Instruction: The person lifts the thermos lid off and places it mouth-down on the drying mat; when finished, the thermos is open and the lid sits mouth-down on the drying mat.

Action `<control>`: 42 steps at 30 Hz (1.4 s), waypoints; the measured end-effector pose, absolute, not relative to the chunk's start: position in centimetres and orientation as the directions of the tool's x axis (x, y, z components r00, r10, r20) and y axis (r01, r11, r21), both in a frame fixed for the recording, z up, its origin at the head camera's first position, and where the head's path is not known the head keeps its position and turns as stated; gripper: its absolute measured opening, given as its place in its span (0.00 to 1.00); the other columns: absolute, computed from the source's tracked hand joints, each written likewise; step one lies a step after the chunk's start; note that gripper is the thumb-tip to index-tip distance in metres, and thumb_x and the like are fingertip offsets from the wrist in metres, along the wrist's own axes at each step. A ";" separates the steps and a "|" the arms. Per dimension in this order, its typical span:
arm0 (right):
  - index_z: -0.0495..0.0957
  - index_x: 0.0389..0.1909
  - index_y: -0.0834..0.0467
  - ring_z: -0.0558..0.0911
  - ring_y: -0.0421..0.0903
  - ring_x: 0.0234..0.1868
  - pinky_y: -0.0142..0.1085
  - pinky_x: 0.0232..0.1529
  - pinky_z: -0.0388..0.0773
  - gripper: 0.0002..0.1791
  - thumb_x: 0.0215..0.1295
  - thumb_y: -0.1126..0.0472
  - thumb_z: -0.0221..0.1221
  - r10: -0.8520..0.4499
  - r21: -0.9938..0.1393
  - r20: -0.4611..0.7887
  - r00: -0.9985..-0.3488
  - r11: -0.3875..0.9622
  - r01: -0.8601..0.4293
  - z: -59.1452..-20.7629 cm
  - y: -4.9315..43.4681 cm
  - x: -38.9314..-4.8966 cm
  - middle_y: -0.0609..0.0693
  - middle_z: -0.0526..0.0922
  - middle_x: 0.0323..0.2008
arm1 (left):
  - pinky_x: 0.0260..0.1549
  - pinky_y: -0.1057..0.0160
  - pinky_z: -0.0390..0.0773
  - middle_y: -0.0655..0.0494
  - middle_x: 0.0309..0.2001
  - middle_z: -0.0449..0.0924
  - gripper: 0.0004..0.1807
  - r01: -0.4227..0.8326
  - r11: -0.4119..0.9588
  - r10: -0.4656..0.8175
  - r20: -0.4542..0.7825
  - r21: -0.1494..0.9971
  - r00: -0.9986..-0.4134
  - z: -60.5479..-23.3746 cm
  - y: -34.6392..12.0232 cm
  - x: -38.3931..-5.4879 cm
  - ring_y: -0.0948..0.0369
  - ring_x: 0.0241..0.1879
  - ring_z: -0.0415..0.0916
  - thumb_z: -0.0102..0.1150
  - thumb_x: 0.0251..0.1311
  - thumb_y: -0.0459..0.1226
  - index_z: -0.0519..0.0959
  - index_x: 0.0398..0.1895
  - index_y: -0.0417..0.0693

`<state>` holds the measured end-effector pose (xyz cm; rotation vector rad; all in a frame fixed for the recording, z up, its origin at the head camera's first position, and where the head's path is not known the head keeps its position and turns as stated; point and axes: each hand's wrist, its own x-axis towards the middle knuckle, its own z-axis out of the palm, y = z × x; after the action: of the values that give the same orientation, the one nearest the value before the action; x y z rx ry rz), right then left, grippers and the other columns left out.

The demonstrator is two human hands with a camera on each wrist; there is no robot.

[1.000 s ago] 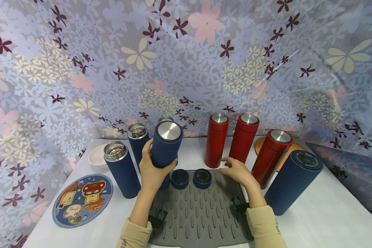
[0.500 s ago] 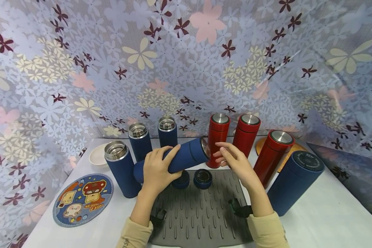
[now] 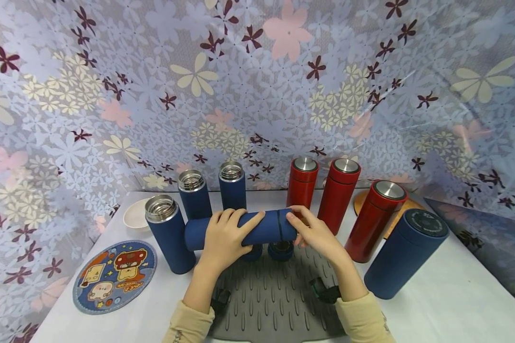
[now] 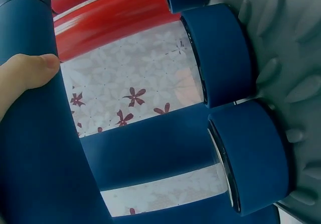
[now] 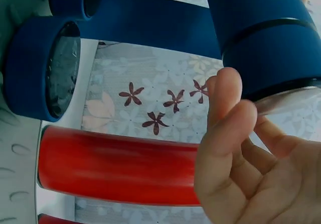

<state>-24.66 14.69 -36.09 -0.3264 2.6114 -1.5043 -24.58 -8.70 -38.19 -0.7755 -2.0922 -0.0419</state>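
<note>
A blue thermos flask point(image 3: 262, 228) lies level in the air above the grey mat point(image 3: 274, 295), its capped end toward the right. My left hand point(image 3: 225, 238) grips its body from above, the thumb along the near side. My right hand point(image 3: 319, 233) holds the capped end, with the thumb on the lid point(image 3: 287, 224); the right wrist view shows bent fingers beside the lid's steel top point(image 5: 286, 101). Below the flask, two loose blue lids rest on the mat, the left lid point(image 3: 252, 253) and the right lid point(image 3: 280, 252), both partly hidden.
Three lidless blue flasks stand at left: a front one point(image 3: 171, 243), a middle one point(image 3: 195, 200), a rear one point(image 3: 232, 188). Red flasks point(image 3: 339, 205) and a capped blue flask point(image 3: 403, 257) stand right. A white bowl point(image 3: 133, 216) and round cartoon placemat point(image 3: 116, 278) lie far left.
The left hand has turned the blue flask from steeply upright to level, its capped end now rightward. My right hand has come left from beside the red flasks and taken hold of that end.
</note>
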 end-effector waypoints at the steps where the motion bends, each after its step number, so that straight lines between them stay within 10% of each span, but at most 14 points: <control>1: 0.61 0.64 0.53 0.77 0.47 0.21 0.38 0.29 0.77 0.31 0.66 0.40 0.47 -0.244 -0.870 0.009 -0.970 0.476 -0.128 -36.2 14.7 -24.7 0.57 0.78 0.26 | 0.43 0.52 0.74 0.49 0.43 0.79 0.48 0.542 0.803 0.515 0.748 -0.249 -0.419 -38.2 -8.7 -24.6 0.52 0.41 0.74 0.79 0.22 0.52 0.72 0.58 0.65; 12: 0.63 0.58 0.58 0.78 0.53 0.26 0.40 0.30 0.79 0.23 0.68 0.50 0.48 -0.328 -0.968 0.059 -0.943 0.214 -0.135 -36.3 15.2 -25.0 0.59 0.75 0.34 | 0.42 0.53 0.75 0.54 0.44 0.79 0.44 0.530 0.808 0.510 0.755 -0.257 -0.411 -38.0 -9.0 -24.5 0.54 0.41 0.76 0.76 0.25 0.56 0.75 0.56 0.62; 24: 0.63 0.58 0.60 0.73 0.54 0.26 0.39 0.26 0.76 0.22 0.65 0.60 0.54 -0.393 -0.934 0.208 -0.896 0.194 -0.302 -37.7 15.5 -25.9 0.62 0.75 0.41 | 0.39 0.56 0.77 0.54 0.41 0.81 0.46 0.542 0.806 0.502 0.760 -0.238 -0.413 -37.8 -9.2 -24.4 0.54 0.36 0.77 0.78 0.19 0.57 0.76 0.54 0.63; 42: 0.61 0.60 0.58 0.75 0.55 0.44 0.45 0.45 0.74 0.28 0.60 0.63 0.59 -0.474 -0.919 0.260 -0.841 0.146 -0.366 -39.0 16.0 -26.6 0.63 0.73 0.47 | 0.39 0.56 0.77 0.55 0.41 0.81 0.47 0.540 0.814 0.508 0.711 -0.213 -0.487 -37.9 -9.6 -24.4 0.54 0.36 0.78 0.78 0.18 0.56 0.76 0.55 0.63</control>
<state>-26.55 15.96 -38.96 -0.8491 2.3071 -1.8055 -24.38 -9.57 -37.95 -0.7672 -2.1751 -0.0492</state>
